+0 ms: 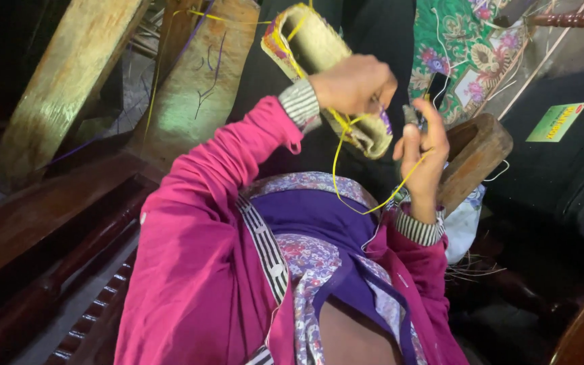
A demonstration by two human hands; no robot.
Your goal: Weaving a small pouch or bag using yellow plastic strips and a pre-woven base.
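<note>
We are gripping rolled straw mat (319,54) in left hand (353,84), long axis pointing up-left; right hand (424,152) pinching yellow thread (346,182) just beside.

Left hand (354,84) clenched, right hand (424,152) pinching, both raised close together.

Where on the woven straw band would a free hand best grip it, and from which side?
Probably the bare upper stretch of the straw band, from the left. The left hand already covers its lower end, where the yellow cord runs across to the right hand. The upper part arches up clear, flat and narrow enough to pinch across.
</note>
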